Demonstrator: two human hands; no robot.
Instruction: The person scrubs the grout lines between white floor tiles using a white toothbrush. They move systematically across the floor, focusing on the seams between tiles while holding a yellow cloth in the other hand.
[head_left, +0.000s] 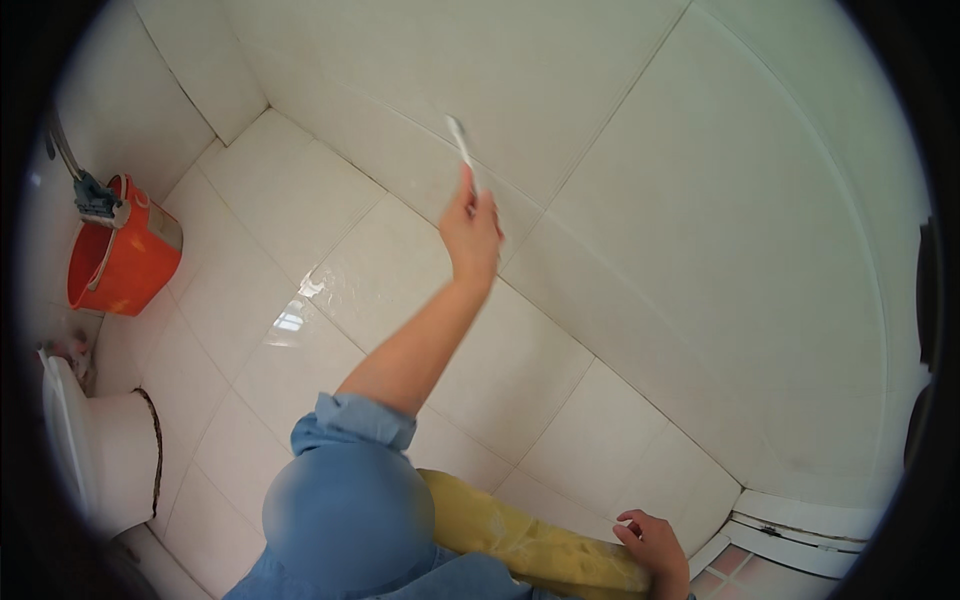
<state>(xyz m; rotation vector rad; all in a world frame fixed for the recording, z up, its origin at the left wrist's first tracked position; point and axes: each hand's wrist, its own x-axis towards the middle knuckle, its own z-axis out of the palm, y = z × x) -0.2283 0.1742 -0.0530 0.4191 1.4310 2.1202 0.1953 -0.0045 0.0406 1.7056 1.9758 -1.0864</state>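
Note:
My left hand (472, 232) is stretched out towards the tiled wall (675, 247), closed around the handle of a toothbrush (459, 133). The brush head, pale and slightly blurred, points up near the horizontal joint between wall tiles. Whether its bristles touch the wall I cannot tell. Low at the right, my right hand (654, 541) hangs at the knee of the yellow trousers (517, 529). Its fingers are loosely bent, and nothing shows in them. A rolled blue sleeve (364, 420) covers the upper part of my left arm.
An orange bucket (135, 262) stands in the left corner, with a mop head (97, 201) at its rim. Nearer on the left is a white toilet (120, 450). Water shines on the floor tiles (300, 300). A white door frame (795, 536) is at lower right.

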